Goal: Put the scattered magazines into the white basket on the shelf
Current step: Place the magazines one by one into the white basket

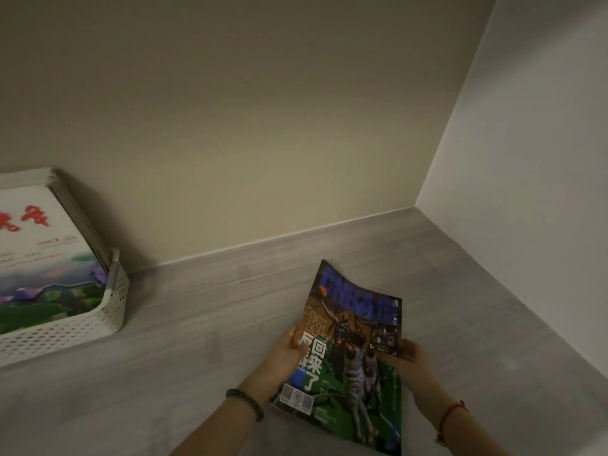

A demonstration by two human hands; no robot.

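Note:
A basketball magazine (348, 357) with a green and blue cover is held over the shelf at the lower right, its top curling upward. My left hand (284, 355) grips its left edge and my right hand (411, 358) grips its right edge. The white perforated basket (98, 327) stands at the far left of the shelf, well apart from my hands. Inside it lies a stack of magazines; the top one (42, 258) is white with red lettering and a purple-green landscape.
The grey wood-grain shelf surface (214, 324) stretches between the basket and my hands. A beige back wall (230, 126) closes the rear, and a white side wall (526, 192) closes the right.

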